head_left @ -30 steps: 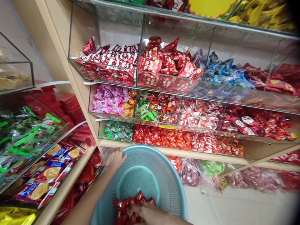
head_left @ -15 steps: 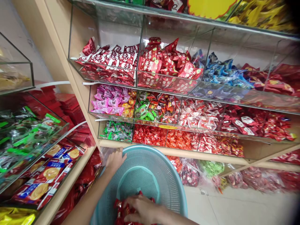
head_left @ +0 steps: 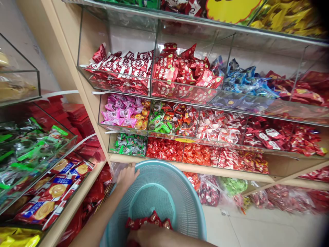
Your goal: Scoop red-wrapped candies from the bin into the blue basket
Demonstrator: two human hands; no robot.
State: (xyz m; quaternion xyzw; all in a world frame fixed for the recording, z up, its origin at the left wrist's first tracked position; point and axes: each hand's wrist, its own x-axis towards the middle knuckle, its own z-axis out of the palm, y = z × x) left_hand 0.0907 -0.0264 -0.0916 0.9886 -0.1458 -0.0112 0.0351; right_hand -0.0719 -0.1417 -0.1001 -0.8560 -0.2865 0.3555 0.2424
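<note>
A light blue plastic basket (head_left: 180,192) is held low in front of the candy shelves. My left hand (head_left: 126,176) grips its far left rim, fingers curled over the edge. Red wrapped candies (head_left: 150,220) lie in the basket's bottom. My right hand (head_left: 145,236) is down in the basket, closed over the red candies at the picture's lower edge; its fingers are mostly hidden under the pile.
Glass-fronted bins (head_left: 180,99) in three tiers hold red, pink, green and blue wrapped sweets. A wooden shelf edge (head_left: 195,168) runs just beyond the basket. Another glass case (head_left: 36,154) with green packs and biscuit packs stands left. Bagged sweets (head_left: 226,192) lie on the floor below.
My right hand has drawn back toward me and sunk lower among the red candies. The view has tilted slightly. The left hand keeps its hold on the rim.
</note>
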